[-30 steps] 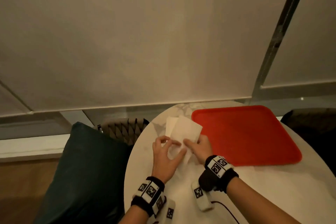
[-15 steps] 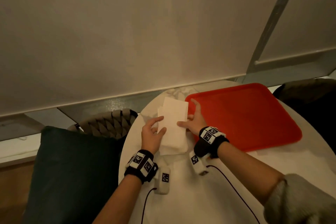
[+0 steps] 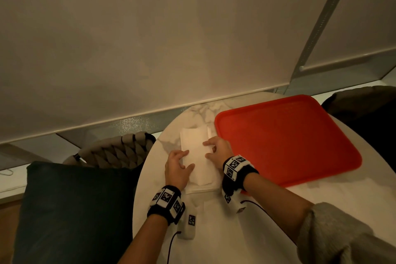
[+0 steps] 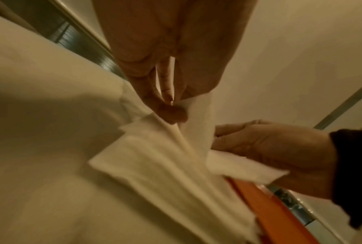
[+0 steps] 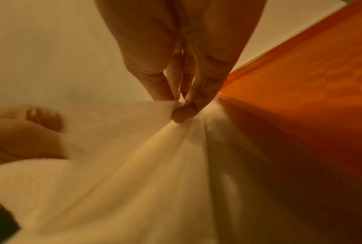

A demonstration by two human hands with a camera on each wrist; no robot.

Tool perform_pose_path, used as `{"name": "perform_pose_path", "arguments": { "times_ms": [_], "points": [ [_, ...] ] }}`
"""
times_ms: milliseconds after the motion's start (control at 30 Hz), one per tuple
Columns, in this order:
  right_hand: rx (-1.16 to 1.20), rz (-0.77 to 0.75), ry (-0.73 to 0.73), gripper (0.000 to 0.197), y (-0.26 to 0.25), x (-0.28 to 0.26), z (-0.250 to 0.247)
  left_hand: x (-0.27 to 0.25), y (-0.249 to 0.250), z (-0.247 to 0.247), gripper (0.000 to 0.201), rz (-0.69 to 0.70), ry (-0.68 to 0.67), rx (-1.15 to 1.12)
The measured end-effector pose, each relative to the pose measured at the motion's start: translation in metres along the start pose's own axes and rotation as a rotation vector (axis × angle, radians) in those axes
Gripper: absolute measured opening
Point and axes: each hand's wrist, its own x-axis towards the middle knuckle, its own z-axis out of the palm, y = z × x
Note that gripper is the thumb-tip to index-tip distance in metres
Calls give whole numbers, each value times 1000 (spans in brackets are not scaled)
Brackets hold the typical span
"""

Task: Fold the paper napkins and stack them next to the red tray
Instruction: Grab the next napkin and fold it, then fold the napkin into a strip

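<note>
A pile of white paper napkins (image 3: 198,169) lies on the round marble table (image 3: 246,233), right against the left edge of the red tray (image 3: 289,141). My left hand (image 3: 187,159) sits on the pile's left side and my right hand (image 3: 209,149) on its right side, beside the tray rim. In the left wrist view my left hand (image 4: 176,110) pinches the top napkin (image 4: 155,165) into a raised ridge. In the right wrist view my right hand (image 5: 179,105) pinches a fold of napkin (image 5: 134,165), with the tray (image 5: 301,99) just to its right.
A woven chair back (image 3: 111,152) and a dark cushion (image 3: 64,210) stand off the table's left edge. Another dark seat (image 3: 364,105) is behind the tray. A pale blind fills the background. Thin cables (image 3: 171,246) trail from my wrists over the near tabletop.
The napkin I held up a second ago now lies on the pile by the tray. Both hands have settled onto the pile and pinch its top sheet.
</note>
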Motion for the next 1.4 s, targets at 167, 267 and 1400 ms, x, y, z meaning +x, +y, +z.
{"name": "perform_pose_path", "arguments": {
  "times_ms": [167, 267, 1400],
  "points": [
    [-168, -46, -111, 43, 5, 10, 6, 2, -8, 3, 50, -9, -58, 154],
    [-281, -53, -147, 48, 7, 10, 7, 2, -4, 1, 53, -55, -108, 266],
    [-445, 110, -291, 46, 225, -300, -195, -297, 105, 206, 66, 327, -506, 715]
  ]
}}
